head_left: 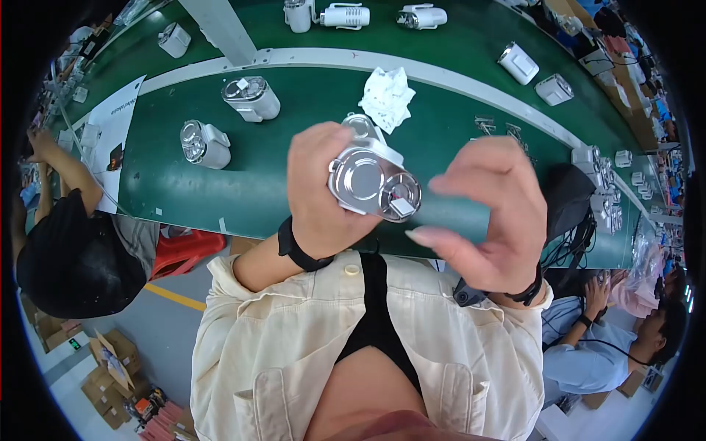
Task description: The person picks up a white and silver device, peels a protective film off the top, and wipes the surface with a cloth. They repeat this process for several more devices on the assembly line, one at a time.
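Loose cream shirt fabric [294,331] is hanging closest, and from its sleeves two hands are reaching over a green surface [162,191]. From where I'm standing, the left hand [316,187] is gripping a white-and-silver device [365,176], wrapping around its side and holding it up above the surface's near edge. A small white tag [401,207] is showing on the device's smaller round end. The right hand [507,206] is hovering just beside it, holding nothing I can see, thumb and fingers curving wide apart. Behind the held device another silver disc [360,126] is peeking out; I cannot tell whether it is part of the same piece. Farther back, crumpled white paper [387,99] is resting on the surface, and two similar devices [251,99] are sitting to the left. Small metal parts [507,132] are lying to the right, near a black bag [570,198]. On the left a co-worker in black [81,257] is stretching out a bare forearm; on the right, another in light blue [588,353] is bending one.
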Available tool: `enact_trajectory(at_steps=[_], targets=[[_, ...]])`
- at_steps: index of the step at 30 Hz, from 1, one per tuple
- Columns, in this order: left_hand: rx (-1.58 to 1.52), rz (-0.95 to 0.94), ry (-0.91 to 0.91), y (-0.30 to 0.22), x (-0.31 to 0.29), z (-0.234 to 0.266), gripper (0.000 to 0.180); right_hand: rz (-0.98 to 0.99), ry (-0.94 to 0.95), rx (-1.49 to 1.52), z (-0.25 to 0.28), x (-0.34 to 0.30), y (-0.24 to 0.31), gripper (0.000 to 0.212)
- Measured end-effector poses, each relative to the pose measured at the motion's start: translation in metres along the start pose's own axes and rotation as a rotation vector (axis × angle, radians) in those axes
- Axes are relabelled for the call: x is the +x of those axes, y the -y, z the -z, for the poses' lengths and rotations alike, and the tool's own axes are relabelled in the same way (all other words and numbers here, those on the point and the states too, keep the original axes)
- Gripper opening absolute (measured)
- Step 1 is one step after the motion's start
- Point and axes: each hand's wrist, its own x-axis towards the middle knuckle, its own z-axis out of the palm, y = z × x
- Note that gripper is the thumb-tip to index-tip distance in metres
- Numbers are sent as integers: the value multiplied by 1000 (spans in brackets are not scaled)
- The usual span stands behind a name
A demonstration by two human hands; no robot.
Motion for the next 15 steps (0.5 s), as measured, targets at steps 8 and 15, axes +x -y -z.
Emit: enact_trajectory(at_steps=[8,15], targets=[[134,-205,-106,1,-2,-8,71,140,8,-123,-5,-7,3,27],[344,-318,-207,2,5,-18,68,-535,-97,566,-20,-19,2,7]])
